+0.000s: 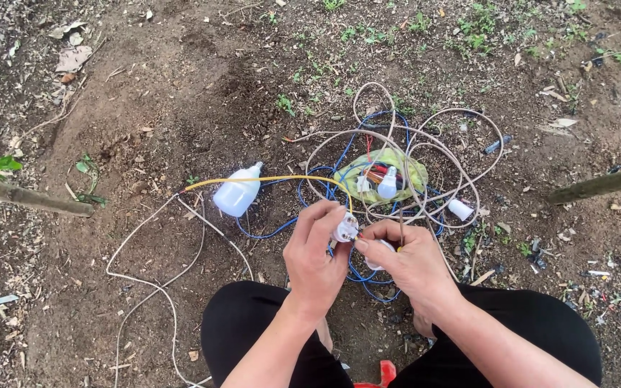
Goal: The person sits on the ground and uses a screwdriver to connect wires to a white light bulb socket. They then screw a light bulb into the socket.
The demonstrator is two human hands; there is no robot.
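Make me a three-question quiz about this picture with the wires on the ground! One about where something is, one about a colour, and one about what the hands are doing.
1. Where does the white plastic bottle lie?
A. on the dirt, left of the wire tangle
B. inside the green bag
C. in the right hand

2. What colour is the wire that runs over the bottle to the hands?
A. red
B. yellow
C. black

3. What is the left hand doing?
A. lying flat on the ground
B. pinching a small white fitting
C. hanging free

Answers: 1 A, the bottle rests on bare soil beside the cables. 2 B, that wire is yellow. 3 B, its fingertips close on the fitting, next to the right hand.
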